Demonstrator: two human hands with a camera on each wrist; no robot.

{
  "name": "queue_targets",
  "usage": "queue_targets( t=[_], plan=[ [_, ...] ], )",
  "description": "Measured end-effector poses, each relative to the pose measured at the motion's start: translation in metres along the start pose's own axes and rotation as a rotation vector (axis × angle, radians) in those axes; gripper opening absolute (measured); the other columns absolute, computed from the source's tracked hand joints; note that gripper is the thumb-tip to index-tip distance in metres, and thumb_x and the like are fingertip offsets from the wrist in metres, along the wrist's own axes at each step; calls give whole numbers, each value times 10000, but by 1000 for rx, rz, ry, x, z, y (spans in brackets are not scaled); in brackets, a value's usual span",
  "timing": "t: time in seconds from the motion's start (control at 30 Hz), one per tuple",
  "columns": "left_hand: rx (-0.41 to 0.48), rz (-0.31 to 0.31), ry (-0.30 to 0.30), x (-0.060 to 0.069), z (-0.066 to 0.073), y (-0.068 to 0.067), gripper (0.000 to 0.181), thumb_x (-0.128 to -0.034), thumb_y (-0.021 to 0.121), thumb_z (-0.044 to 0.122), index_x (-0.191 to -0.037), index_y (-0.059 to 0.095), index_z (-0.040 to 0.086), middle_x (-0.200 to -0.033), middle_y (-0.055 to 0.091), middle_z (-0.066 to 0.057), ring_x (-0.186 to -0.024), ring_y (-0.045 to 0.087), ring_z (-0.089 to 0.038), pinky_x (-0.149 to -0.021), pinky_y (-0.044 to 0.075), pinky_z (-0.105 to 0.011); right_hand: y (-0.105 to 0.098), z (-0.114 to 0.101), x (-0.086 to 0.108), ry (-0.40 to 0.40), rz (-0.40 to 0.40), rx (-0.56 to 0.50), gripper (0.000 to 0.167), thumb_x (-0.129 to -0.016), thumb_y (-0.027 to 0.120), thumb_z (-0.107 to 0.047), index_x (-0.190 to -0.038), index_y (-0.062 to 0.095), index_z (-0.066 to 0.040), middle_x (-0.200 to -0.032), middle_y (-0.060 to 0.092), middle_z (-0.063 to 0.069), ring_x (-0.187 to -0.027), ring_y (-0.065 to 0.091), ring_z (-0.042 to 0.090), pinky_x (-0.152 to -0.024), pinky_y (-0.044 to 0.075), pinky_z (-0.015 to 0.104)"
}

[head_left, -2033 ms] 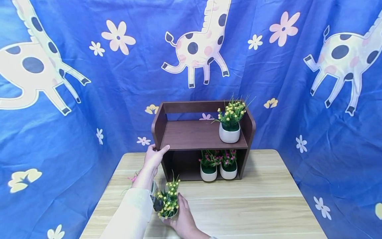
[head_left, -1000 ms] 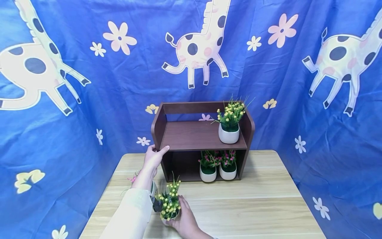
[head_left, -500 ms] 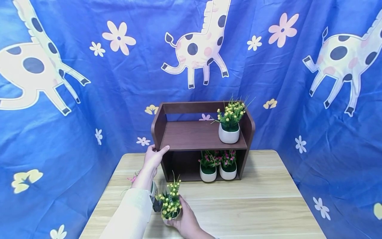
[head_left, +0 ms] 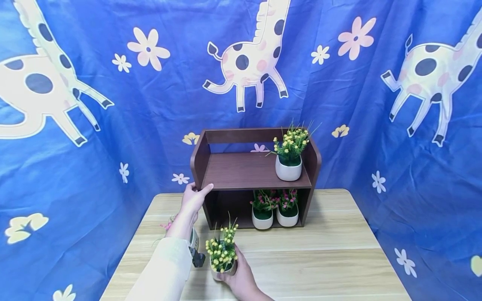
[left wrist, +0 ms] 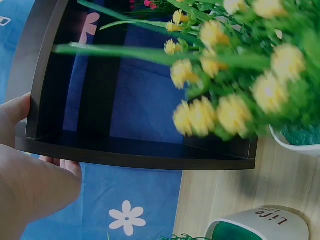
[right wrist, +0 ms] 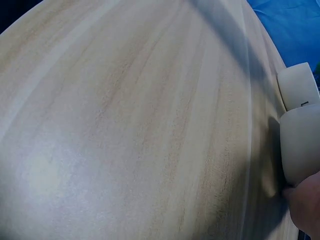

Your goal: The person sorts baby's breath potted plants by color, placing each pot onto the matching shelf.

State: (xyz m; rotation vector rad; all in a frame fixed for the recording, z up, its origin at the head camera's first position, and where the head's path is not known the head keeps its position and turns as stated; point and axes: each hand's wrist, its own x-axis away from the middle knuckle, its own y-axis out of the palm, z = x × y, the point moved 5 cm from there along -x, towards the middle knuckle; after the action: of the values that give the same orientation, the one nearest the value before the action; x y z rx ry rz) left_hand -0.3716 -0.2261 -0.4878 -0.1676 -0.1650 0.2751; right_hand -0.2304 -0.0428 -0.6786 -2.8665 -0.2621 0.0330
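Observation:
My left hand (head_left: 193,201) grips the left front edge of a dark brown two-tier shelf (head_left: 241,169), thumb over the upper board. In the left wrist view the fingers (left wrist: 62,162) reach around its side panel. Low in the head view, my right hand (head_left: 244,278) holds a potted plant with yellow flowers (head_left: 222,253) by its white pot. The right wrist view shows a thumb or finger (right wrist: 306,207) against that pot (right wrist: 302,145); whether its base touches the table is unclear. Yellow blooms (left wrist: 232,112) fill the left wrist view's upper right.
Another yellow-flowered pot (head_left: 288,167) stands on the upper tier's right. Two pink-flowered pots (head_left: 262,219) sit below it. A further white pot marked "Life" (left wrist: 280,222) is on the wooden table (head_left: 312,263), partly behind my left forearm. Blue curtain (head_left: 150,104) surrounds the table.
The right hand has carried the yellow-flowered pot a little to the right, away from the left forearm. My left hand keeps its place on the shelf.

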Motion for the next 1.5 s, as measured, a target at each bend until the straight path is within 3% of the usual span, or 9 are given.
queue_targets(
  t=[0.3, 0.6, 0.9, 1.07, 1.5],
  plan=[
    [0, 2, 4, -2, -3, 0, 867, -1002, 767, 329, -1629, 294, -39, -1699, 384, -285, -1590, 385, -399, -1366, 292, -525, -14, 6, -3, -37, 36, 22, 1115, -797, 953, -337, -1673, 330, -41, -1637, 473, 313, -1492, 487, 536, -1245, 346, 734],
    [-4, -2, 1, -1, -1, 0, 874, -1000, 769, 343, -1631, 294, -31, -1704, 379, -281, -1596, 378, -397, -1366, 291, -527, -31, -1, -3, 11, 77, -33, 1039, -807, 942, -187, -1661, 367, -45, -1609, 551, 241, -1511, 500, 465, -1274, 341, 689],
    [9, 1, 9, -2, -2, 1, 859, -1000, 771, 324, -1623, 301, -35, -1691, 397, -283, -1575, 400, -393, -1364, 295, -527, -43, 3, -3, 10, 125, -5, 1043, -809, 949, -316, -1642, 389, -33, -1591, 561, 264, -1494, 501, 511, -1259, 331, 733],
    [9, 0, 3, -1, -3, 0, 866, -999, 773, 333, -1624, 297, -31, -1695, 394, -280, -1580, 396, -393, -1365, 293, -527, -48, 3, -4, 5, 136, -28, 1045, -804, 952, -310, -1636, 393, -14, -1607, 539, 272, -1509, 479, 519, -1268, 305, 737],
    [11, 1, 1, -2, -3, 1, 871, -1001, 773, 335, -1628, 293, -32, -1698, 389, -281, -1587, 388, -397, -1366, 290, -528, -65, -21, -5, -20, 120, -50, 1033, -835, 932, -258, -1660, 351, -34, -1615, 498, 300, -1446, 537, 532, -1227, 402, 711]
  ],
)
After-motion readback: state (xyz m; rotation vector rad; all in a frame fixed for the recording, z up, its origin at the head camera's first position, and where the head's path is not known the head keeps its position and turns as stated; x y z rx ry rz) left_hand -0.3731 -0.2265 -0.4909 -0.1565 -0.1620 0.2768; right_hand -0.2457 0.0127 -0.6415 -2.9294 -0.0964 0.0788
